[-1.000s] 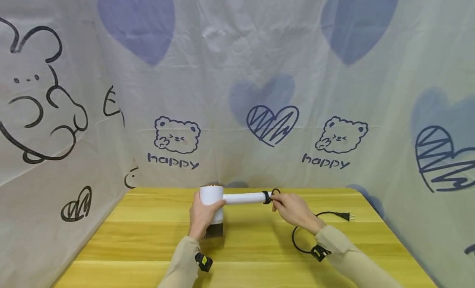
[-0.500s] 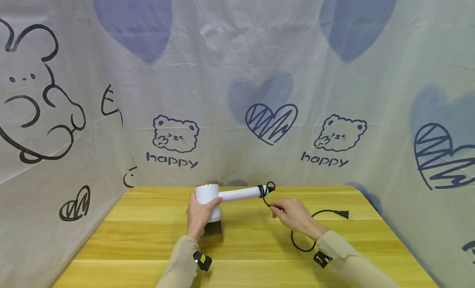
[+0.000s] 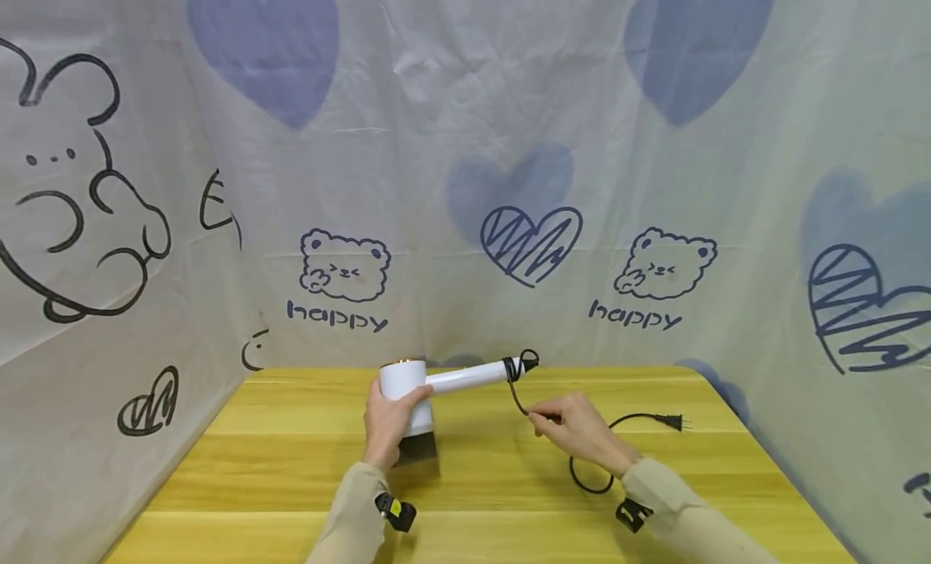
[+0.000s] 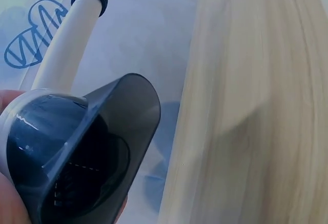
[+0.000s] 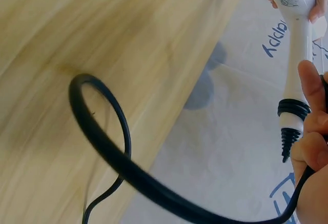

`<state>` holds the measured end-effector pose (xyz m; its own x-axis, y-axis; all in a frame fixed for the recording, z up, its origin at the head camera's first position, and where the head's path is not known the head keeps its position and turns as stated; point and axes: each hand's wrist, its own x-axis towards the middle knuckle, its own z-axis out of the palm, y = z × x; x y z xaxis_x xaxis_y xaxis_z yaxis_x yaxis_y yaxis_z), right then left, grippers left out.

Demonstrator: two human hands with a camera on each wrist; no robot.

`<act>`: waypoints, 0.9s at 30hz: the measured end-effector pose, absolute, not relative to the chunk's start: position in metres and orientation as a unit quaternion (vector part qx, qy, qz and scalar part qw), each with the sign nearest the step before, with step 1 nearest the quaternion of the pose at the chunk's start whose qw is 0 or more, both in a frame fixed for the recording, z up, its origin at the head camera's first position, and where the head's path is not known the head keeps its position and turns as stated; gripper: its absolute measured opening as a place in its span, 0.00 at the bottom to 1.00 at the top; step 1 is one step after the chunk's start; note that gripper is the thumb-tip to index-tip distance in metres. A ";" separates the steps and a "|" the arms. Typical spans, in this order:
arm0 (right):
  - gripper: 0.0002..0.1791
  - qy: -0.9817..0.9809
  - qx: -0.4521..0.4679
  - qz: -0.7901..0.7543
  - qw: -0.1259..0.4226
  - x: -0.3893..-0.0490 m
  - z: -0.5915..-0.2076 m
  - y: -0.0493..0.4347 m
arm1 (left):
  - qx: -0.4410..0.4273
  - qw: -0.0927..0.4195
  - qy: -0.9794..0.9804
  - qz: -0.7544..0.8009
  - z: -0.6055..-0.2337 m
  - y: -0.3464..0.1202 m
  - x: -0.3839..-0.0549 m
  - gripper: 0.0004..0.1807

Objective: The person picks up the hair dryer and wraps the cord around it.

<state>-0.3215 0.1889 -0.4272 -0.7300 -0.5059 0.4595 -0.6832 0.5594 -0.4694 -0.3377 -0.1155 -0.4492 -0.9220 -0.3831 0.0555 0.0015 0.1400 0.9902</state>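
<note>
A white hair dryer (image 3: 402, 382) with a dark see-through nozzle (image 3: 417, 448) is held over the table, its handle (image 3: 465, 378) pointing right and slightly up. My left hand (image 3: 385, 423) grips it round the barrel, thumb across the front. In the left wrist view the nozzle (image 4: 146, 106) opens towards the camera. The black power cord (image 3: 516, 397) is wound round the handle's end, where several turns (image 5: 293, 107) show in the right wrist view. Below and right of that end, my right hand (image 3: 578, 427) pinches the cord between thumb and fingers.
Beyond my right hand the cord's free length loops low, and its two-pin plug (image 3: 675, 423) is at the table's right side. A wood-grain table (image 3: 494, 499) lies beneath, with a printed cloth (image 3: 436, 305) hanging behind and at both sides.
My right hand has moved down from the handle's end, drawing a stretch of cord out between them. The hair dryer has shifted slightly left, and its handle end has tilted up.
</note>
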 end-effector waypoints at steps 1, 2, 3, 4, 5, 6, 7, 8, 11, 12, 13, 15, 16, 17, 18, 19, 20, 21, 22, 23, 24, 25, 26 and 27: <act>0.11 -0.873 0.339 0.327 0.125 -0.321 -0.428 0.189 | 0.130 0.148 -0.735 -0.649 -0.450 -0.116 -0.338 0.48; 0.12 -0.875 0.336 0.330 0.115 -0.321 -0.428 0.190 | 0.129 0.145 -0.729 -0.656 -0.450 -0.117 -0.338 0.47; 0.12 -0.876 0.334 0.331 0.107 -0.321 -0.428 0.190 | 0.127 0.142 -0.724 -0.664 -0.450 -0.118 -0.339 0.47; 0.13 -0.877 0.328 0.337 0.096 -0.322 -0.428 0.190 | 0.124 0.138 -0.716 -0.673 -0.451 -0.118 -0.339 0.46; 0.13 -0.879 0.318 0.344 0.085 -0.323 -0.429 0.190 | 0.121 0.134 -0.709 -0.681 -0.451 -0.119 -0.339 0.45; 0.13 -0.880 0.305 0.357 0.073 -0.323 -0.429 0.191 | 0.118 0.130 -0.703 -0.689 -0.452 -0.119 -0.339 0.44; 0.12 -0.882 0.291 0.367 0.062 -0.324 -0.430 0.191 | 0.117 0.125 -0.697 -0.697 -0.452 -0.119 -0.340 0.43; 0.11 -0.883 0.274 0.376 0.051 -0.326 -0.431 0.191 | 0.116 0.120 -0.691 -0.703 -0.452 -0.119 -0.340 0.42; 0.09 -0.889 0.225 0.398 0.025 -0.330 -0.434 0.191 | 0.114 0.102 -0.682 -0.715 -0.453 -0.119 -0.340 0.41; 0.08 -0.891 0.213 0.400 0.019 -0.332 -0.434 0.192 | 0.113 0.095 -0.679 -0.719 -0.453 -0.118 -0.340 0.41; 0.08 -0.894 0.202 0.400 0.014 -0.334 -0.434 0.192 | 0.111 0.089 -0.676 -0.723 -0.453 -0.118 -0.340 0.41; 0.08 -0.894 0.180 0.409 0.001 -0.337 -0.433 0.192 | 0.107 0.081 -0.670 -0.730 -0.453 -0.117 -0.340 0.41; 0.08 -0.895 0.169 0.413 -0.005 -0.339 -0.433 0.192 | 0.104 0.078 -0.667 -0.733 -0.453 -0.117 -0.341 0.40; 0.09 -0.895 0.156 0.418 -0.012 -0.341 -0.432 0.193 | 0.102 0.076 -0.666 -0.735 -0.453 -0.117 -0.341 0.40; 0.10 -0.896 0.146 0.420 -0.016 -0.343 -0.432 0.193 | 0.101 0.072 -0.664 -0.737 -0.452 -0.117 -0.341 0.40; 0.12 -0.897 0.134 0.421 -0.020 -0.344 -0.432 0.194 | 0.099 0.068 -0.664 -0.738 -0.452 -0.117 -0.341 0.40; 0.14 -0.899 0.123 0.420 -0.023 -0.346 -0.432 0.195 | 0.097 0.065 -0.664 -0.739 -0.452 -0.117 -0.340 0.39; 0.16 -0.901 0.114 0.418 -0.024 -0.348 -0.433 0.197 | 0.094 0.061 -0.666 -0.737 -0.451 -0.117 -0.340 0.39; 0.18 -0.902 0.104 0.417 -0.025 -0.350 -0.433 0.198 | 0.092 0.055 -0.668 -0.737 -0.451 -0.118 -0.340 0.39; 0.19 -0.903 0.098 0.418 -0.026 -0.351 -0.433 0.199 | 0.089 0.050 -0.670 -0.735 -0.451 -0.118 -0.339 0.39; 0.20 -0.903 0.094 0.419 -0.028 -0.353 -0.433 0.201 | 0.087 0.046 -0.672 -0.734 -0.450 -0.118 -0.339 0.39; 0.19 -0.901 0.092 0.422 -0.030 -0.355 -0.433 0.202 | 0.084 0.042 -0.673 -0.734 -0.450 -0.118 -0.338 0.39; 0.18 -0.900 0.092 0.426 -0.032 -0.357 -0.432 0.203 | 0.082 0.038 -0.674 -0.733 -0.450 -0.118 -0.338 0.40; 0.16 -0.898 0.092 0.430 -0.035 -0.358 -0.431 0.204 | 0.078 0.035 -0.678 -0.730 -0.450 -0.118 -0.338 0.40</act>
